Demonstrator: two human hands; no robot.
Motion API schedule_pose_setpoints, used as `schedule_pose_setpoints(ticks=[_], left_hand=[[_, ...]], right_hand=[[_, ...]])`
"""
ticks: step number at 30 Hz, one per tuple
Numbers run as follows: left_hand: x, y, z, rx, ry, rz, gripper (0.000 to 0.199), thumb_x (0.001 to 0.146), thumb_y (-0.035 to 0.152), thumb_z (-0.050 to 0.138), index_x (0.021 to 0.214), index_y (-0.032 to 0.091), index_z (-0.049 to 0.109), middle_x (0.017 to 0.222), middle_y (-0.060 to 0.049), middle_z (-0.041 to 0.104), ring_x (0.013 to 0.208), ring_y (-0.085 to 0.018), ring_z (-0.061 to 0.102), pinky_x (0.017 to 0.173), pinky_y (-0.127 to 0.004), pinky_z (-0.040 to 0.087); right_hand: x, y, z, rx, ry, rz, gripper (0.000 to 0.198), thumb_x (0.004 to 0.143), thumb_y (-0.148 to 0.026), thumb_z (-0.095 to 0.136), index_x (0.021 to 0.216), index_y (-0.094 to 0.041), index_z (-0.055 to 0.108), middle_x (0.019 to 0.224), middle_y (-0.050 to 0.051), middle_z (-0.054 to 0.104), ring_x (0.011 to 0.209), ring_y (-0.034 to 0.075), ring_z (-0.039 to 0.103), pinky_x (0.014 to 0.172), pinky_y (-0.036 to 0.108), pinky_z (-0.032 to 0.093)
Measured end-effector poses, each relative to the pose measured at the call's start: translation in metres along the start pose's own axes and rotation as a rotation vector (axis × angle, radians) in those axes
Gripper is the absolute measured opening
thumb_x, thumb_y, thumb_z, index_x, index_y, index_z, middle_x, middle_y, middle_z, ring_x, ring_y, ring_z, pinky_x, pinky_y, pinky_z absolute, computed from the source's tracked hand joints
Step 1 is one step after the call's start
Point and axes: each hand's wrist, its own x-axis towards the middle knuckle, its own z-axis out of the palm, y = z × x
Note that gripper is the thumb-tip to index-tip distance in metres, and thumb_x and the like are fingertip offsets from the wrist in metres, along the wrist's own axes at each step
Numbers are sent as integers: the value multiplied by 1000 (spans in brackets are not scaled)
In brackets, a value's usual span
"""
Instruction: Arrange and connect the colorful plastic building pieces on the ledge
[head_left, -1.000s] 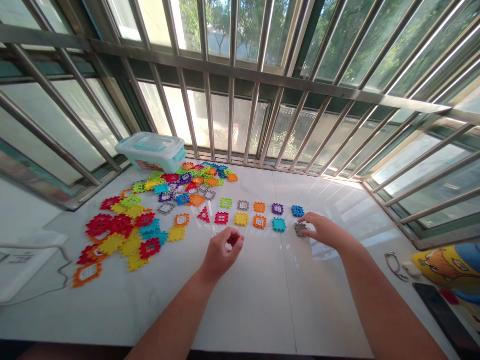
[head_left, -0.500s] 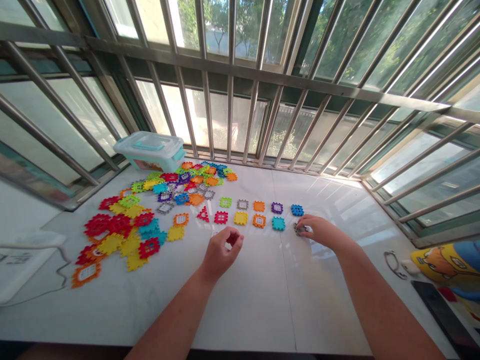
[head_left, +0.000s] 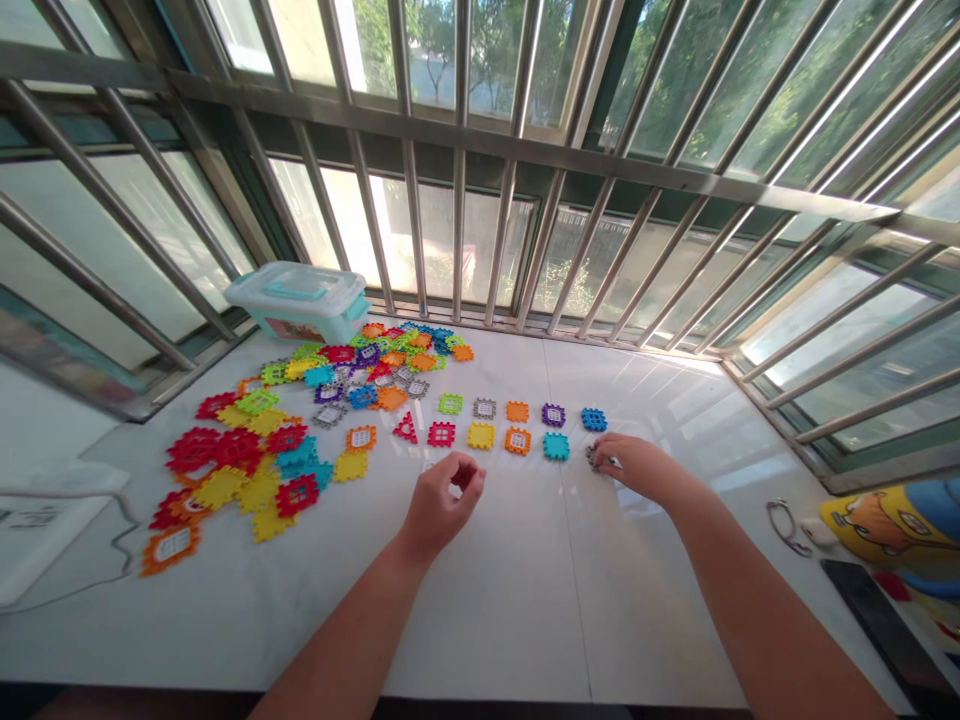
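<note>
Grey tile [head_left: 591, 459], at three o'clock from the teal tile [head_left: 556, 446], sits pinched in my right grip [head_left: 601, 456]; best I hold its edges lightly, clear of the blue tile [head_left: 594, 419] at twelve.

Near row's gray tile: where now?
Head view, right of centre: the gray tile is at the right hand, right of the turquoise tile, below the blue tile.

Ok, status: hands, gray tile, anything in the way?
Left hand loosely curled, nothing seen in it. Right hand touching gray interlocking tile, grip unclear. That hand partly covers the tile; nothing else seen over it.
</note>
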Motion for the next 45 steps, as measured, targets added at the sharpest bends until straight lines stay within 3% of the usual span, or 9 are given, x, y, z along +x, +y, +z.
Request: schedule_pose_setpoints(ticks=[6,20,38,45], left_hand=[[0,0,-1,-4,0,1,17,99,36,64,88,23,64,76,0,69,68,-14,66,70,-27,56],[-1,-2,0,-11,0,3,15,98,32,66,88,22,63,76,1,67,68,-13,65,70,-26,55],[-1,0,0,-30,-4,-7,16,98,32,65,87,21,64,76,1,67,68,-13,65,71,-25,53],[-1,-1,0,-41,-9,-20,16,99,33,64,88,20,64,77,1,67,70,-13,65,71,-25,53]], right_hand=[[-7,-9,-1,-25,20,8,15,91,-22,61,101,-27,71,111,5,76,99,25,70,88,34,52],[-7,-29,1,-103,29,81,11,88,-17,64,93,-25,69,114,6,75,97,23,71,80,30,49],[-10,-11,31,-122,219,65,11,92,-22,61,97,-25,70,117,8,77,103,25,73,81,32,54],[-12,-6,44,-88,265,59,15,95,-23,57,104,-26,68,121,9,75,109,25,72,89,34,56]])
